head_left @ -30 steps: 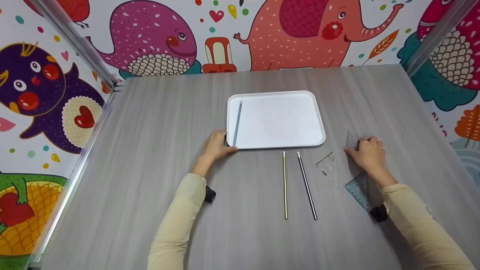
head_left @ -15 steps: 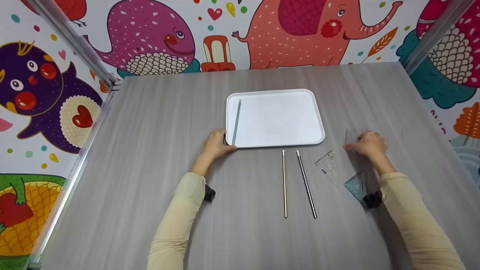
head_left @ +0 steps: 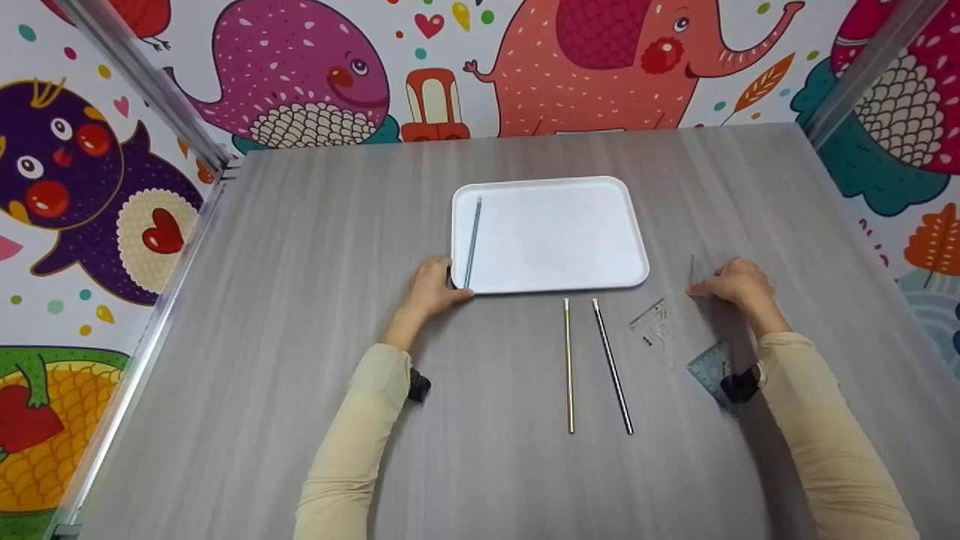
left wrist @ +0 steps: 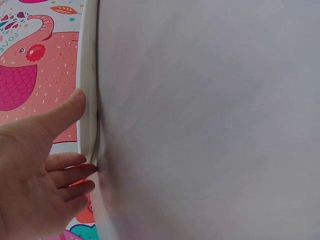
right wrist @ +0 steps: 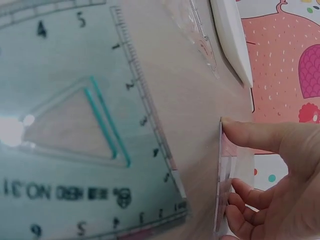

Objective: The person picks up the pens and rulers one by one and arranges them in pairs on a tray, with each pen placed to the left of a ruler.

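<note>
My left hand (head_left: 430,291) holds the near-left corner of the white tray (head_left: 559,234). Its thumb lies along the near rim and its other fingers bear on the left side, as the left wrist view also shows. A grey-green pencil (head_left: 473,244) lies in the tray along its left side. Right of the tray, my right hand (head_left: 742,283) pinches a clear set square (head_left: 697,271) between thumb and fingertips; whether it touches the table cannot be told. Below my right wrist lies a bluish set square (head_left: 709,367), large in the right wrist view. Another clear set square (head_left: 655,328) lies to its left.
A gold pencil (head_left: 569,367) and a dark striped pencil (head_left: 613,367) lie in front of the tray on the grey table (head_left: 315,247). Walls with cartoon animals stand behind and at the sides, with metal posts (head_left: 150,82) at the back corners.
My right wrist has moved forward and a little left, over the bluish set square, while the fingertips keep hold of the clear one. The left hand stays at the tray's corner.
</note>
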`<state>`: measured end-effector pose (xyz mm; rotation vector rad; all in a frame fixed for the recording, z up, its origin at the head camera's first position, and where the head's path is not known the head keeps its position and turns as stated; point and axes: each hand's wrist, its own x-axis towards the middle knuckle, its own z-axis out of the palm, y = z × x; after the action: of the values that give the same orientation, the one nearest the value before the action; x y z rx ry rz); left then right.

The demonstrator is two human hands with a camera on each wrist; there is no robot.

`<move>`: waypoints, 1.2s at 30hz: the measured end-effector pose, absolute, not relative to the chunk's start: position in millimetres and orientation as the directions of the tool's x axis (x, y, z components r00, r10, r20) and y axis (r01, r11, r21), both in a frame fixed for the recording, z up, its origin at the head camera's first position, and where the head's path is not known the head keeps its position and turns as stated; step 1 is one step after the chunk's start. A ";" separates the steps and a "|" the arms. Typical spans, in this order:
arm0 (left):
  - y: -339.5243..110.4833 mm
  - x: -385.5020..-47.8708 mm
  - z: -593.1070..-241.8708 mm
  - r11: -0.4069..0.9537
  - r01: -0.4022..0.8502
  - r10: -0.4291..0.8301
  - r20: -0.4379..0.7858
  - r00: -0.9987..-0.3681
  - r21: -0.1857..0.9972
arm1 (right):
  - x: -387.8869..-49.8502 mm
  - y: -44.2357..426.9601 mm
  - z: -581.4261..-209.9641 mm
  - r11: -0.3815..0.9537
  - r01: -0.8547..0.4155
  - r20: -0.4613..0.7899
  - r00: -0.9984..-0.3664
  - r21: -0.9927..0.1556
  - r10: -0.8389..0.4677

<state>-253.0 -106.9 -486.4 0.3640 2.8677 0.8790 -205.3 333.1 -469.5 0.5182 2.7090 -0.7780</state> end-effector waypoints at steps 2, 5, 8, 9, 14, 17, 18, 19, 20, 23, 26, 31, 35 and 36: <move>-106.9 -252.9 -486.7 0.802 0.191 0.263 -0.047 -0.964 0.565 | -206.3 333.8 -470.4 0.790 0.417 -0.362 -0.894 -0.449 0.266; -106.8 -252.7 -486.8 0.804 0.192 0.263 -0.047 -0.964 0.563 | -207.4 333.9 -471.4 0.781 0.410 -0.369 -0.896 -0.471 0.248; -106.5 -252.9 -487.2 0.802 0.194 0.264 -0.044 -0.963 0.565 | -208.1 333.4 -472.2 0.758 0.392 -0.362 -0.906 -0.522 0.219; -106.4 -253.1 -487.4 0.800 0.197 0.266 -0.040 -0.963 0.567 | -208.3 333.2 -472.5 0.752 0.382 -0.355 -0.911 -0.537 0.209; -106.4 -253.2 -489.0 0.797 0.188 0.263 -0.049 -0.964 0.574 | -205.0 332.7 -474.6 0.756 0.329 -0.285 -0.939 -0.566 0.195; -106.4 -252.5 -489.3 0.799 0.189 0.265 -0.053 -0.963 0.571 | -199.9 332.8 -475.9 0.759 0.309 -0.251 -0.948 -0.573 0.196; -106.4 -252.4 -489.3 0.799 0.192 0.267 -0.050 -0.962 0.570 | -198.1 332.8 -476.3 0.766 0.296 -0.231 -0.953 -0.571 0.197; -106.4 -252.3 -489.2 0.798 0.194 0.268 -0.049 -0.962 0.570 | -196.4 332.7 -476.8 0.776 0.283 -0.207 -0.958 -0.563 0.199; -106.5 -252.2 -489.0 0.796 0.198 0.271 -0.044 -0.962 0.571 | -194.7 332.4 -477.2 0.788 0.271 -0.185 -0.962 -0.552 0.201; -107.1 -252.3 -488.4 0.792 0.203 0.272 -0.035 -0.962 0.575 | -190.1 330.5 -478.4 0.843 0.232 -0.117 -0.973 -0.485 0.200; -107.8 -252.6 -488.5 0.784 0.207 0.275 -0.028 -0.961 0.585 | -186.2 326.5 -479.4 0.867 0.244 -0.114 -0.970 -0.435 0.216; -108.2 -253.1 -490.0 0.779 0.205 0.273 -0.025 -0.962 0.593 | -182.1 319.2 -482.1 0.870 0.244 -0.078 -0.969 -0.429 0.234; -108.2 -253.5 -490.5 0.781 0.197 0.269 -0.034 -0.963 0.593 | -179.8 317.3 -485.9 0.866 0.214 -0.006 -0.972 -0.452 0.237; -108.2 -253.6 -490.6 0.783 0.196 0.268 -0.036 -0.963 0.591 | -179.5 317.3 -486.6 0.865 0.206 0.008 -0.972 -0.457 0.236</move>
<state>-253.6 -108.2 -490.6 0.3728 2.8538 0.9265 -179.5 317.3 -486.6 0.3669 3.0950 -0.7462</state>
